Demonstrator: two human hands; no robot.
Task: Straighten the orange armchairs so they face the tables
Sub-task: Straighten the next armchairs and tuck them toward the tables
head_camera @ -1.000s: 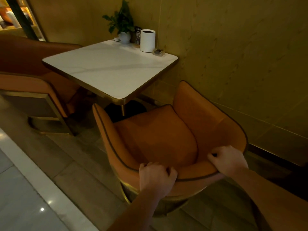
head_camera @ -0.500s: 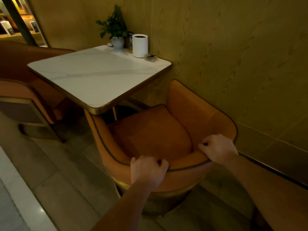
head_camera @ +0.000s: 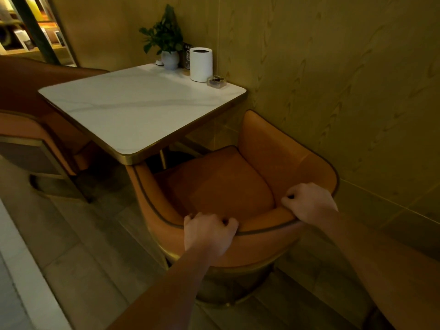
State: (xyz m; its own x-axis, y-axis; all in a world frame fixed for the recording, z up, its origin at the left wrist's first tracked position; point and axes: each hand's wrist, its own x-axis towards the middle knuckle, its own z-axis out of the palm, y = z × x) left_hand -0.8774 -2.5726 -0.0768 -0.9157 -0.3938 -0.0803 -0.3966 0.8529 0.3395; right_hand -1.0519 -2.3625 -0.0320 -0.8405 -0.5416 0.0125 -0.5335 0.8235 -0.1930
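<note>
upper centre of the frame: a leafy green plant (head_camera: 164,39) in a pale round pot (head_camera: 170,59), upright. just right of it a dark printed card (head_camera: 187,55), then a white cylinder (head_camera: 201,65) with a dark top opening. a small clear dish (head_camera: 216,81) sits just beside the cylinder, lower right. a yellowish wood-grain wall (head_camera: 333,79) fills the right. lit shelves (head_camera: 23,36) show at upper left, crossed by a dark slanted post (head_camera: 35,29). grey-brown floor planks (head_camera: 83,258) run along the lower left.
</note>
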